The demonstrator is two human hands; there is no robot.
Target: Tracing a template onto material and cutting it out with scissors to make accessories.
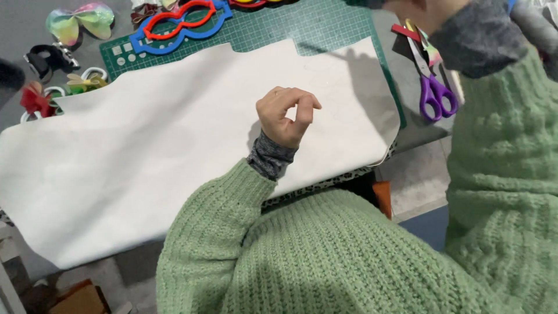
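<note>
green knitted sleeves lie nearest us. left hand (286, 115): fingers curled, thumb and forefinger pinched together on nothing we can make out, hovering over the white sheet (174, 151). right hand: mostly out of frame at the sheet's far right corner; we cannot tell its fingers' state. white sheet: large, pale, limp, wavy-edged, covering most of the green cutting mat (314, 26). purple scissors (433, 87): right of the sheet. blue and red templates (180, 23): beyond the sheet. risk, in our judgement: the overhanging near edge could drag the sheet off the surface.

left hand (286, 115) curled over white sheet (145, 157)
</note>
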